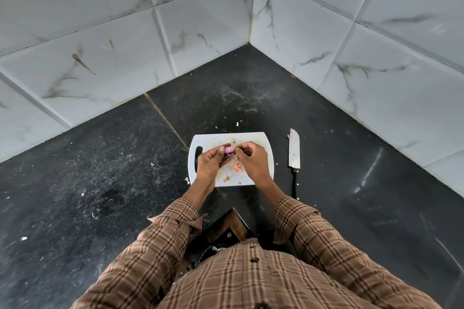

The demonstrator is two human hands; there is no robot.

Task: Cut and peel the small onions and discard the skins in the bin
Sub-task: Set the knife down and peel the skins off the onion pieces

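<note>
Brown checked shirt sleeves [313, 241] fill the near edge of the view, leading to both hands over the white plastic cutting board [261, 138] on the black speckled stone counter [100, 170]. The left hand [211, 160] curls round a small purple onion [229, 150] above the board's middle, while the right hand [251, 158] pinches what looks like a flap of its skin, though that is too small to tell surely. Papery skin scraps [227, 179] lie near the board's front edge. A steel-bladed knife with a black handle [294, 150] rests just beside the board's right edge. Light, firm and probably slick once bared, the onion wants a fingertip grip at its ends; the skin tears easily.
</note>
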